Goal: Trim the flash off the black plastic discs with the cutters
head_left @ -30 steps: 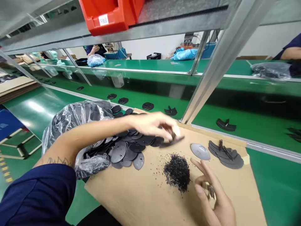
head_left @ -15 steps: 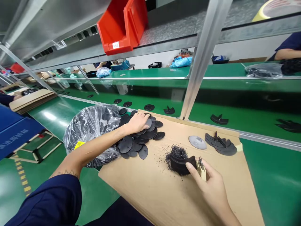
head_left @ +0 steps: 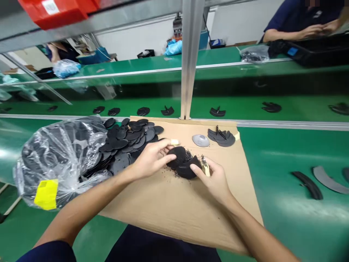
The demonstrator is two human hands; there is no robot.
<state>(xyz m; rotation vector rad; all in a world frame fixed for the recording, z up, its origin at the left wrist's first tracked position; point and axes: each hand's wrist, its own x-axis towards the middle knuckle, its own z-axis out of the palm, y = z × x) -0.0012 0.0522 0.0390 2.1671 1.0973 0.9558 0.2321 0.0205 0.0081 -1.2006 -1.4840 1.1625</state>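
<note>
Item 1. Left hand [head_left: 151, 160]: thumb and fingers pinched on a black disc [head_left: 178, 154] over the middle of the cardboard sheet [head_left: 177, 211].
Item 2. Right hand [head_left: 215, 179]: closed on a curved black piece [head_left: 188, 171] that touches the disc, with a small pale-handled tool [head_left: 204, 168] tucked in the same grip; the tool's tip is too small to make out.
Item 3. Black crumbs [head_left: 188, 156]: on the sheet, largely hidden under both hands.
Item 4. Loose pile of discs [head_left: 131, 138]: spilling from a clear plastic bag [head_left: 60, 153], left of the hands.
Item 5. Yellow label [head_left: 46, 194]: on the bag, writing unreadable.
Item 6. Grey disc [head_left: 201, 140] beside a stack of black pieces [head_left: 221, 137]: far edge of the sheet.
Item 7. Red bin [head_left: 62, 12]: on the shelf above, cut off by the frame; white label [head_left: 49, 5] illegible.
Item 8. Green desk [head_left: 286, 211]: carries the sheet.
</note>
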